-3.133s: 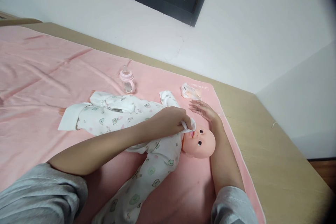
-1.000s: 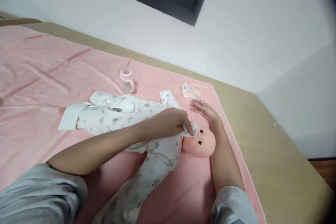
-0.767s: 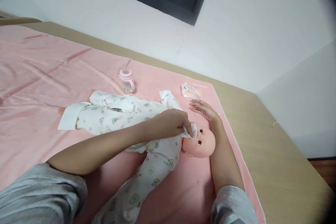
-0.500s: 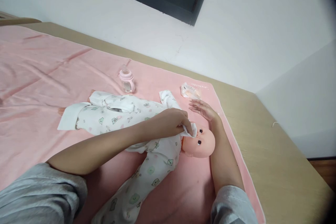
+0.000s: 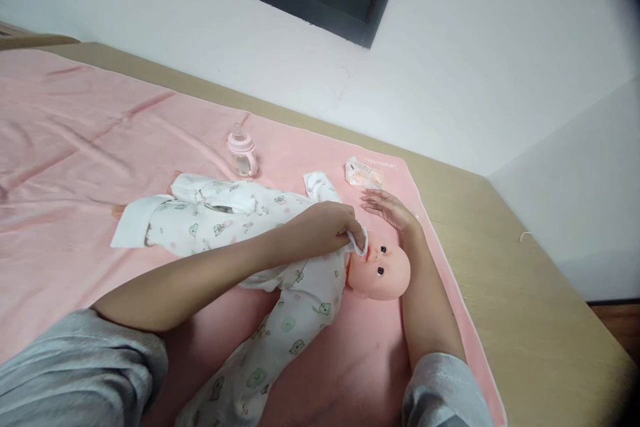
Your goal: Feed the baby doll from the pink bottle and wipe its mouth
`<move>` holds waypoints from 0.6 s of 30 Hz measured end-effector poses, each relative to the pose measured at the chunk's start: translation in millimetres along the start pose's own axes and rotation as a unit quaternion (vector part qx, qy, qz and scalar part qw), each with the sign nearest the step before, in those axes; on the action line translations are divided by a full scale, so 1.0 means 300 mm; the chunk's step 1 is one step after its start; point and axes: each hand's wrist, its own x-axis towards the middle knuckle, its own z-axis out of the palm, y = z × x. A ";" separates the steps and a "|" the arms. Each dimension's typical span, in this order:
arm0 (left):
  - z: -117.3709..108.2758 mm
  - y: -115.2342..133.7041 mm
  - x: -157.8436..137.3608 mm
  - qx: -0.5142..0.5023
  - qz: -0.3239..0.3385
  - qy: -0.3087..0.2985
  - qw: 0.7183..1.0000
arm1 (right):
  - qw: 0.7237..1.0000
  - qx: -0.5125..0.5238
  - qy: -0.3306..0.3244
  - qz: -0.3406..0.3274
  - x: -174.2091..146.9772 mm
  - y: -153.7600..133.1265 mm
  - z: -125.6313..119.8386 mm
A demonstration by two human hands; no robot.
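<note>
A baby doll [image 5: 383, 277] in a white printed sleepsuit [image 5: 300, 307] lies on its back, its head toward the right. My left hand [image 5: 330, 230] is closed on a white wipe [image 5: 357, 242], holding it against the doll's face by the mouth and chin. The wipe hides part of the lower face. Beyond the doll's head, my right hand [image 5: 389, 209] rests open on the blanket with fingers stretched out, and its forearm curves around the crown. Close to those fingertips sits a small clear plastic packet [image 5: 365, 173].
A pink baby bottle [image 5: 243, 155] with a handle stands behind the doll's body. Beneath everything is a pink blanket [image 5: 75, 147], spread over a wooden table [image 5: 505, 280]. A white wall with a dark window frame [image 5: 320, 7] rises at the back.
My left hand has shifted slightly left with the wipe, from over the doll's nose and mouth down toward the chin, so the red mouth now shows. My right hand stays put.
</note>
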 end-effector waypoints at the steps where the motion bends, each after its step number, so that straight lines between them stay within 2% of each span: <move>1: 0.000 0.000 0.001 0.003 -0.006 -0.006 1.000 | 1.000 0.001 0.001 0.001 -0.001 -0.001 0.001; 4: 0.003 0.001 0.001 0.000 -0.012 -0.009 1.000 | 1.000 0.002 0.002 0.001 -0.001 -0.002 0.002; 9: 0.013 0.001 0.000 0.019 -0.006 0.021 1.000 | 1.000 -0.001 0.006 -0.001 0.001 -0.004 0.006; 18: 0.019 0.003 0.002 0.041 -0.006 0.020 0.999 | 1.000 0.003 0.015 0.007 -0.004 -0.013 0.016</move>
